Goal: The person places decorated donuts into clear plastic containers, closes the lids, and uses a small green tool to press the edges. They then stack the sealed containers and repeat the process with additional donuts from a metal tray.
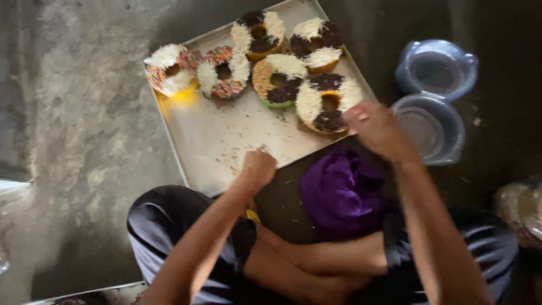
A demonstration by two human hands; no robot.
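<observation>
Left hand point(258, 168): lower centre of frame, curled into a loose fist on the near edge of the square metal tray point(209, 141), clamped on nothing visible.
Right hand point(377, 129): centre right, fingers bunched at the chocolate-and-white sprinkled ring doughnut point(326, 103); whether gripping or only touching, cannot tell.
Doughnut place: lower right corner of tray, five other topped doughnuts point(223, 72) above it.
Beside: two clear round plastic containers point(432, 96), right of frame.
Advice: best lifted from underneath, tray steadied, topping untouched.

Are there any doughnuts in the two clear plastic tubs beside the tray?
No, both clear plastic tubs look empty; the doughnuts all sit on the metal tray.
</observation>
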